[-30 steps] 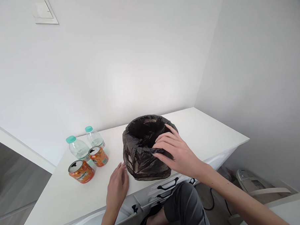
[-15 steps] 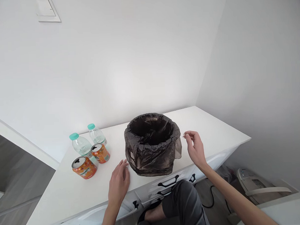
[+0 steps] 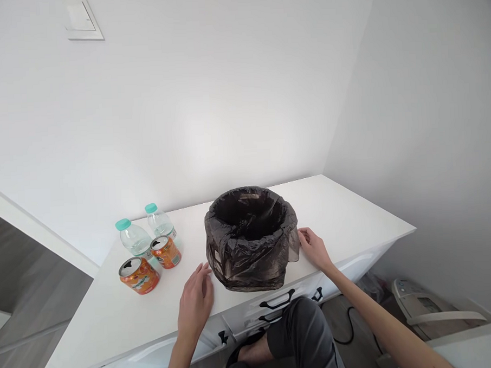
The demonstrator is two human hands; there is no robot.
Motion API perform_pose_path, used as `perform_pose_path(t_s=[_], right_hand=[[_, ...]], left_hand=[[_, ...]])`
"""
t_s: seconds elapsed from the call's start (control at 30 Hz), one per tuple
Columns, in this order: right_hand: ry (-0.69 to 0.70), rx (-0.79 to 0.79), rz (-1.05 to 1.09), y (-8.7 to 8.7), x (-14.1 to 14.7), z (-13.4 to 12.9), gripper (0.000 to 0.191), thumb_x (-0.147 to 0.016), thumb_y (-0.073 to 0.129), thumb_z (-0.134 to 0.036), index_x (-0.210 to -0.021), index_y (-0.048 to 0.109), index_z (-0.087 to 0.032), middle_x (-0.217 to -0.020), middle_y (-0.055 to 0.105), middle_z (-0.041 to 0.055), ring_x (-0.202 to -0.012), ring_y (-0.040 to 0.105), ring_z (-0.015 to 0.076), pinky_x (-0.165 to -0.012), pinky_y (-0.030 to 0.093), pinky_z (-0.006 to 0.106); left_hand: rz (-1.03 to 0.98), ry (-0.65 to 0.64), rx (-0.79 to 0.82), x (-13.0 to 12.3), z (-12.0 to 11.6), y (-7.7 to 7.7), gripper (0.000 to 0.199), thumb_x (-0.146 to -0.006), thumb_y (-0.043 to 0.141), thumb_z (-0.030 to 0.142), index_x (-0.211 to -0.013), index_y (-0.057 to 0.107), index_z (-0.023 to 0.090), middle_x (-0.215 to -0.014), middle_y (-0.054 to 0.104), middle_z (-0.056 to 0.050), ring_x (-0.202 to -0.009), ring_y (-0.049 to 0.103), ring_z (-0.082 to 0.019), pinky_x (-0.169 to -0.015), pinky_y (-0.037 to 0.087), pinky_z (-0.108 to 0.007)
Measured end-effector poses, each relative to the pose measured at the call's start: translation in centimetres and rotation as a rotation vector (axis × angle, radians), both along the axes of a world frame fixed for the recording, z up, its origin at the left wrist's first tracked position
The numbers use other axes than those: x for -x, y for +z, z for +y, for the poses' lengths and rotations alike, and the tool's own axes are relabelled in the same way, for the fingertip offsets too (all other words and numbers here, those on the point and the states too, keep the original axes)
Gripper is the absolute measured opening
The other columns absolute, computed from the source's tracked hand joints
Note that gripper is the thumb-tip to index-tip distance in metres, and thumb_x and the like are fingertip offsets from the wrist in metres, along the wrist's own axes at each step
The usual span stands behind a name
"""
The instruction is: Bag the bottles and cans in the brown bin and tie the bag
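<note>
A round bin lined with a black plastic bag [image 3: 249,262] stands on the white cabinet top, its mouth facing up. My left hand [image 3: 195,297] rests on the surface just left of it, fingers loosely extended and holding nothing. On the other side, my right hand [image 3: 314,249] lies low beside the bag's loose edge, fingers slightly bent with nothing visible in them; whether the fingertips touch the bag I cannot tell. Left of the bin are two opened orange soda cans, a nearer can [image 3: 139,276] and a farther can [image 3: 167,253].
Behind the cans stand two clear bottles with turquoise caps, a left bottle [image 3: 134,240] and a right bottle [image 3: 160,223]. The white cabinet top [image 3: 352,212] meets the wall at the back. Black drawer handles [image 3: 277,300] face my legs. A pale appliance [image 3: 425,304] sits at the lower right.
My right hand has come down from above the surface to rest beside the bag. My left hand stays in place. The view has shifted slightly.
</note>
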State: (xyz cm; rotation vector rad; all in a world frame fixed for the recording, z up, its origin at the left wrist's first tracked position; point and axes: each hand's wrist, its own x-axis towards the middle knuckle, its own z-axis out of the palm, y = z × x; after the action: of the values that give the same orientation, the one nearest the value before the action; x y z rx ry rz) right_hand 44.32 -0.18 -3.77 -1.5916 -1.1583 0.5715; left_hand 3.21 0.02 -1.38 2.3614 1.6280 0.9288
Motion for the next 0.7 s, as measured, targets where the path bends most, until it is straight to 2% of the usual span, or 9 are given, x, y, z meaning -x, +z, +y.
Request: perform_pose_path(t_s=[0.23,0.33,0.37,0.43,0.6,0.7], right_hand=[[0.022,-0.011,0.034,-0.2,0.0,-0.2,0.044,-0.097,0.049,-0.061,-0.105,0.064,-0.020,-0.099,0.076,0.0114,-0.087,0.070,0.0249,-0.081,0.053,0.038],[0.026,-0.005,0.019,-0.2,0.0,-0.2,0.044,-0.097,0.048,-0.060,-0.105,0.065,-0.020,-0.097,0.076,0.0108,-0.086,0.070,0.0247,-0.080,0.053,0.038],[0.026,-0.001,0.017,-0.2,0.0,-0.2,0.044,-0.098,0.048,-0.060,-0.105,0.065,-0.020,-0.097,0.076,0.0109,-0.086,0.070,0.0248,-0.080,0.052,0.037],[0.028,0.003,0.007,-0.2,0.1,-0.3,0.043,-0.098,0.047,-0.059,-0.105,0.064,-0.020,-0.099,0.076,0.0112,-0.087,0.070,0.0250,-0.080,0.052,0.037],[0.006,0.009,-0.015,-0.2,0.2,-0.3,0.041,-0.097,0.048,-0.058,-0.104,0.065,-0.021,-0.097,0.076,0.0104,-0.086,0.070,0.0248,-0.079,0.052,0.036],[0.001,0.009,-0.009,-0.4,0.2,-0.3,0.041,-0.097,0.049,-0.059,-0.104,0.065,-0.022,-0.093,0.076,0.0090,-0.083,0.069,0.0246,-0.078,0.051,0.036]], left_hand=[[0.025,-0.036,-0.045,0.5,0.1,-0.8,0.030,-0.103,0.044,0.034,-0.123,0.064,0.026,-0.142,0.068,-0.007,-0.136,0.059,-0.027,-0.112,0.050,-0.045],[0.025,-0.057,-0.146,1.2,0.2,0.1,0.030,-0.102,0.048,0.032,-0.126,0.064,0.027,-0.134,0.071,-0.006,-0.130,0.063,-0.027,-0.112,0.049,-0.046],[0.027,-0.056,-0.194,1.5,0.4,1.1,0.030,-0.102,0.049,0.031,-0.128,0.064,0.028,-0.131,0.072,-0.006,-0.128,0.064,-0.027,-0.112,0.049,-0.046],[0.036,-0.040,-0.298,1.9,1.1,4.1,0.032,-0.100,0.051,0.029,-0.130,0.063,0.029,-0.127,0.073,-0.006,-0.124,0.066,-0.027,-0.111,0.048,-0.048],[0.101,0.099,-0.498,2.4,4.6,14.7,0.038,-0.096,0.055,0.032,-0.133,0.062,0.026,-0.136,0.067,-0.011,-0.128,0.060,-0.033,-0.111,0.045,-0.053],[0.191,0.201,-0.491,2.6,7.3,19.7,0.042,-0.097,0.051,0.039,-0.135,0.060,0.023,-0.143,0.060,-0.014,-0.138,0.049,-0.038,-0.113,0.040,-0.056]])
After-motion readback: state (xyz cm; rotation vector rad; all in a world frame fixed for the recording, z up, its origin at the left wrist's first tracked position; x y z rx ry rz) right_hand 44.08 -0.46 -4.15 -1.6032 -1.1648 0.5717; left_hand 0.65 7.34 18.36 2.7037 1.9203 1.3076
